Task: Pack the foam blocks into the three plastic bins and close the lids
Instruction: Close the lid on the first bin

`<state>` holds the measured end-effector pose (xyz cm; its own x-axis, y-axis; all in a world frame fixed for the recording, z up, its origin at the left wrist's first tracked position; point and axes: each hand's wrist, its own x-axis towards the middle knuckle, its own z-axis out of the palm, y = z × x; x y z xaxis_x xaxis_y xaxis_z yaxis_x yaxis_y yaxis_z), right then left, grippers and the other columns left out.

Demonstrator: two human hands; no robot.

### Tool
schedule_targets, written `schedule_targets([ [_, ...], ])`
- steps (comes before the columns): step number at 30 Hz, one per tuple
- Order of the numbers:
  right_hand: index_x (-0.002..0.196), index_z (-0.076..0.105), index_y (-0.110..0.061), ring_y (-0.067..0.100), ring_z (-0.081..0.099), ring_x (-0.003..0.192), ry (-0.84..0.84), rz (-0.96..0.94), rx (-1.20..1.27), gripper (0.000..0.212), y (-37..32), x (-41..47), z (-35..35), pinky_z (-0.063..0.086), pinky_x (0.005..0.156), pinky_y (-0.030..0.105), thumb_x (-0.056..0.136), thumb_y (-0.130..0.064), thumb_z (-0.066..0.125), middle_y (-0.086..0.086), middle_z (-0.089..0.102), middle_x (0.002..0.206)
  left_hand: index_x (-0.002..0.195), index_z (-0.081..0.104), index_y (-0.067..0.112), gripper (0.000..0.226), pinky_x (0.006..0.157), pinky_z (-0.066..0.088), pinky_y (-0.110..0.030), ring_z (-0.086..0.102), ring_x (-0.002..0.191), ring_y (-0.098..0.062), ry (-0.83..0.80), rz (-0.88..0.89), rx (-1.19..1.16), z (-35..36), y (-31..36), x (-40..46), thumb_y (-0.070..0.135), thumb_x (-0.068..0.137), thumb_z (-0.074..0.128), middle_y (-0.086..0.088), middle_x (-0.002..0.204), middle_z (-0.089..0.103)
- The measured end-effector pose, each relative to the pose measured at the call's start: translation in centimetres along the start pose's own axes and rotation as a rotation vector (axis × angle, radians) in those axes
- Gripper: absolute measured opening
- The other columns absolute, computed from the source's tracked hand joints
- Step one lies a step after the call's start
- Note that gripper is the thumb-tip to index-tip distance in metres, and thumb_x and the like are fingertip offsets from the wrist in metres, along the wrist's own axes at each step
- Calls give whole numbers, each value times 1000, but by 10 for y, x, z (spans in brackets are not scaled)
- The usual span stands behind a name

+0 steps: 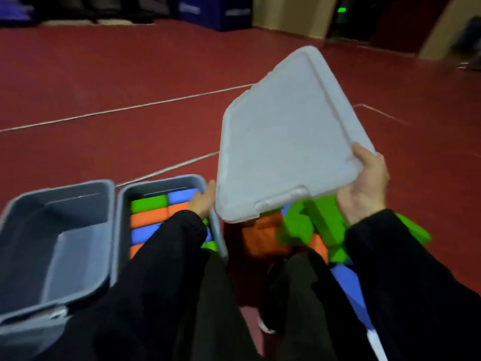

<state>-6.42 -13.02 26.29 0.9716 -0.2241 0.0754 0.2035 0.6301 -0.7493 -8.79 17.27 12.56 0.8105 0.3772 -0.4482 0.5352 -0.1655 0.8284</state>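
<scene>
Right hand (363,188) is gripping flat pale-grey plastic lid (283,136) aloft; left hand (203,201) is gripping rim of block-filled grey plastic bin (156,182).

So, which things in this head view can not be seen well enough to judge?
- Third bin: none is visible; the lid in the right hand and the sleeves may hide it.
- Filled bin: its near half is covered by the left sleeve, so fullness is unclear.
- Left hand: partly behind the lid; its grip on the rim is uncertain.
- Loose foam blocks: blurred and overlapped, cannot be counted.
</scene>
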Motion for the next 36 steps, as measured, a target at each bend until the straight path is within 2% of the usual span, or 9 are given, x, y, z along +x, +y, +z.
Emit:
schedule_targets([
  [2, 142, 41, 13, 45, 61, 122, -68, 169, 54, 77, 48, 4, 16, 52, 101, 57, 78, -12, 76, 30, 59, 135, 137, 57, 10, 95, 110, 44, -43, 60, 123, -23, -14, -63, -421, -34, -26, 4, 85, 81, 40, 0, 135, 61],
  [5, 147, 36, 9, 43, 61, 124, -72, 350, -52, 97, 118, 3, 35, 52, 101, 56, 68, -13, 86, 29, 58, 138, 119, 64, 8, 72, 90, 57, -39, 68, 95, -17, 352, 19, -534, -86, -65, 6, 67, 79, 63, -5, 116, 71],
  [9, 143, 46, 5, 38, 64, 119, -207, 614, -347, 61, 207, 0, 35, 53, 100, 49, 83, 9, 54, 27, 62, 133, 115, 63, 7, 31, 72, 54, -31, 65, 83, -19, 618, 12, -379, -144, -120, -2, 30, 94, 64, -9, 105, 70],
  [16, 121, 63, 3, 44, 69, 102, -236, 906, -642, 53, 333, -41, -34, 55, 91, 52, 74, 17, 43, 27, 71, 115, 125, 59, 5, 34, 78, 58, -41, 67, 84, -29, 379, -243, -147, -165, -233, -1, 1, 91, 55, -12, 98, 71],
  [20, 123, 65, -4, 34, 73, 91, -168, 925, -784, 44, 362, -68, -75, 60, 66, 33, 83, 14, 59, 18, 75, 104, 127, 45, 3, 40, 96, 51, -41, 60, 108, -35, 297, -412, 308, -156, -265, 12, 11, 88, 52, -20, 118, 61],
  [23, 117, 69, -15, 25, 73, 92, -196, 926, -912, 31, 372, -78, -83, 58, 72, 32, 89, -1, 67, 8, 76, 102, 121, 43, 6, 34, 95, 49, -44, 56, 112, -39, 328, -457, 535, -145, -283, 11, 16, 90, 52, -20, 120, 55],
  [29, 137, 55, -12, 24, 65, 105, -294, 869, -1179, 40, 396, -77, -90, 52, 98, 40, 96, -15, 59, 4, 67, 117, 137, 47, 7, 43, 97, 47, -37, 61, 100, -32, 389, -448, 166, -146, -297, 11, 9, 94, 53, -18, 112, 66],
  [33, 137, 55, -8, 31, 64, 109, -246, 847, -1209, 39, 401, -73, -94, 50, 102, 45, 98, -12, 53, 11, 67, 122, 111, 60, -5, 25, 78, 53, -34, 67, 85, -30, 404, -496, 79, -147, -300, 19, 5, 88, 59, -15, 93, 71],
  [36, 137, 57, -11, 34, 62, 116, -196, 750, -1307, 38, 400, -70, -95, 48, 104, 43, 101, -15, 48, 12, 67, 129, 96, 62, -1, 15, 60, 53, -28, 68, 74, -21, 197, -528, 129, -147, -297, 19, 8, 86, 67, -11, 86, 71],
])
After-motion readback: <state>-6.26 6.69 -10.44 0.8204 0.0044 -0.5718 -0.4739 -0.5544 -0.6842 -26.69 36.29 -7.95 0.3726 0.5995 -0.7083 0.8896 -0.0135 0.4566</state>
